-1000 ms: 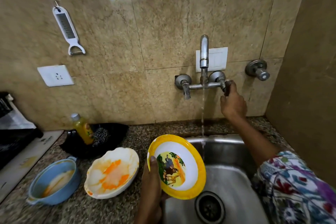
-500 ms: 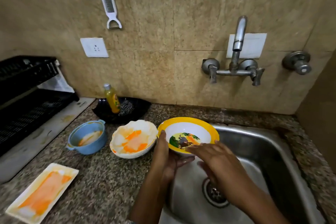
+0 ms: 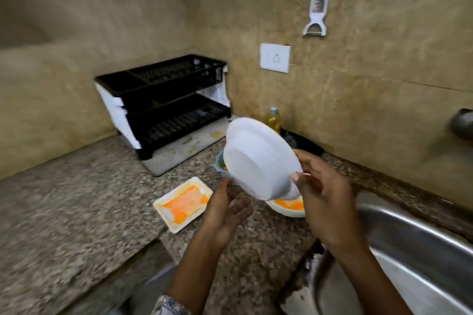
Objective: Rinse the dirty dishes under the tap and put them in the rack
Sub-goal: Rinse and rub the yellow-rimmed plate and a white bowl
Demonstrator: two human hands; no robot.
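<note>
Two hands hold one bowl up over the counter, its white underside turned toward the camera. The right hand grips the bowl's right rim, thumb pressed on the outside and fingers curled behind. The left hand is at the bowl's lower left edge with its palm up and fingers loosely bent; motion blur hides whether they clasp the rim or only touch it.

Three dirty dishes remain on the counter. One rectangular tray smeared with orange lies flat to the left of the hands. One white bowl with orange residue sits just under the held bowl, mostly hidden by it. One blue bowl shows only as a sliver behind the held bowl's left edge.

One black two-tier rack stands far left against the wall on a white mat, well apart from the hands. One yellow bottle stands near the wall behind the held bowl, beside a black dish. One peeler and one wall socket are on the tiles above.

The steel sink curves in at the near right, its rim just beside the right forearm. Open counter lies between the tray and the rack.
</note>
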